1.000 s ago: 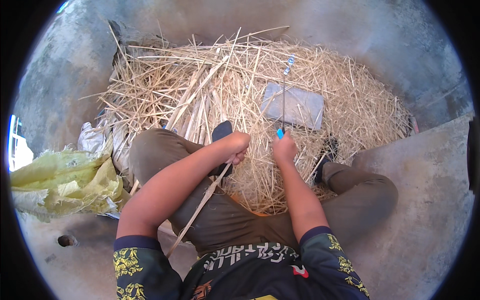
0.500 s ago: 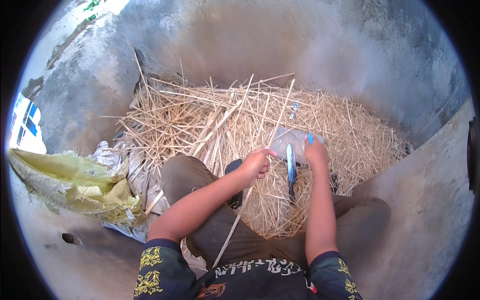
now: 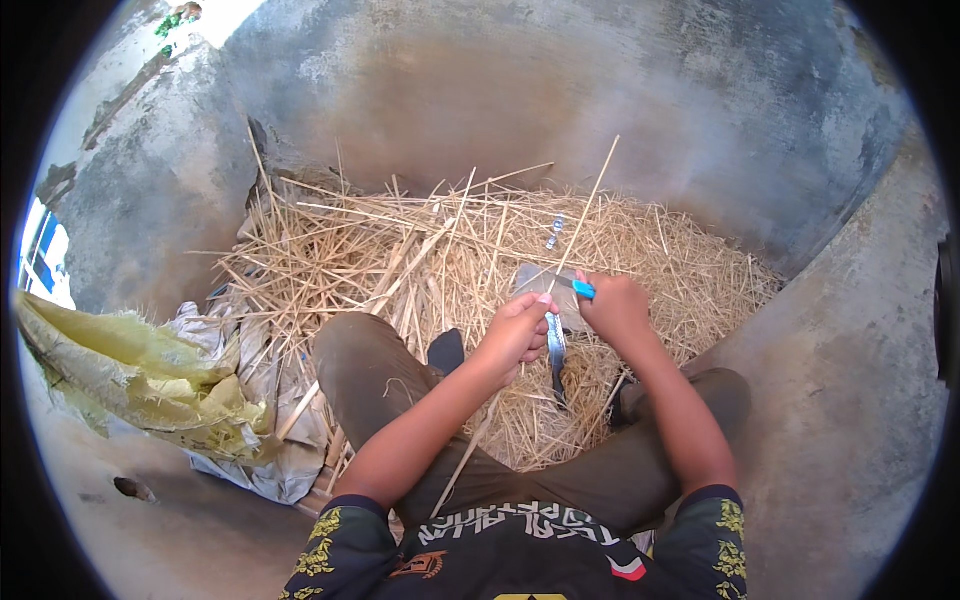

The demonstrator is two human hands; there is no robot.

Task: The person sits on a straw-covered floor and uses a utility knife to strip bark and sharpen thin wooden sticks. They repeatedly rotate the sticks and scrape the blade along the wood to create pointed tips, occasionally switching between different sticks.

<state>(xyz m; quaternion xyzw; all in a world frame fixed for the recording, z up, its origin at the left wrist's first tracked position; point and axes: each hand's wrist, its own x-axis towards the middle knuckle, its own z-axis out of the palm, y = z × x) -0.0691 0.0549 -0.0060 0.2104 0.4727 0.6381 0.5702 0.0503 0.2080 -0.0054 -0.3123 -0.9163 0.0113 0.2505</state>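
Note:
A long thin pale stick is pinched in my left hand, slanting from the far right down across my lap. My right hand is closed around a small blue-handled knife. Its narrow blade points left and meets or crosses the stick just beyond my left fingertips; contact is hard to make out. Beneath my hands lies a grey block, partly hidden. A larger knife with a shiny blade and dark handle rests there, its tip toward the block.
Loose pale sticks and shavings spread in front of my crossed legs. Longer sticks pile at the left. A torn yellowish sack lies far left. A grey wall curves behind. A small shiny wrapper-like strip sits on the shavings.
My right hand has turned and moved in toward my left, bringing the blue-handled knife to the stick. The stick's far end now leans more to the right. The view has shifted slightly.

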